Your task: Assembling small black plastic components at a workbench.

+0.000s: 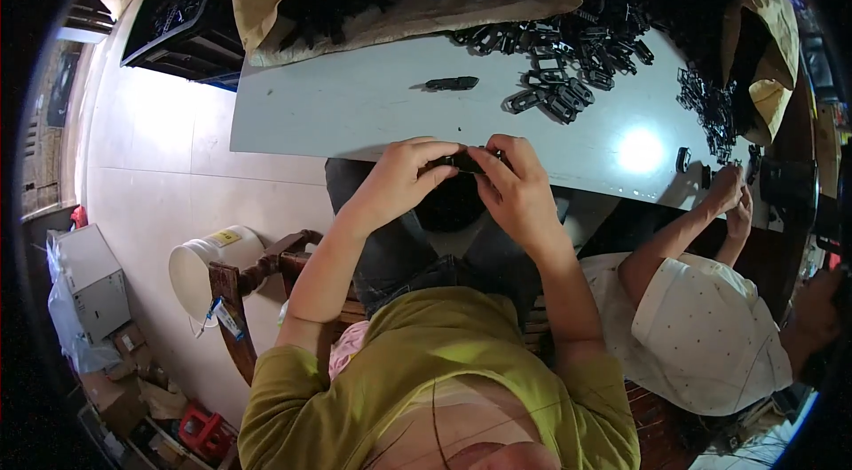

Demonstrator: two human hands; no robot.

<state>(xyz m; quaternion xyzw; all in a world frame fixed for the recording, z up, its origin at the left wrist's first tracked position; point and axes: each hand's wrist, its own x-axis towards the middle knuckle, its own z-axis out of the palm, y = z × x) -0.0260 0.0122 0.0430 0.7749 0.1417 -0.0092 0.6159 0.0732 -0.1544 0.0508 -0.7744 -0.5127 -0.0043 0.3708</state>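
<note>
Just off the near edge of the white table (pixel 355 106), both my hands hold a small black plastic part (pixel 464 163) between them. My left hand (pixel 404 177) pinches its left end with thumb and forefinger. The fingers of my right hand (pixel 517 181) are closed on its right end. Much of the part is hidden by my fingertips, so its exact kind does not show. On the table beyond my hands lies a single long black part (pixel 452 83). To its right, loose black plastic parts (pixel 559 97) form a pile that reaches toward the back.
A large brown paper sack (pixel 399 37) lies open at the back, beside a black crate (pixel 182 62). At the right, a co-worker's hands (pixel 732 195) work near smaller black pieces (pixel 707 110) and another paper sack (pixel 774 71). A white bucket (pixel 200 275) stands on the floor at left.
</note>
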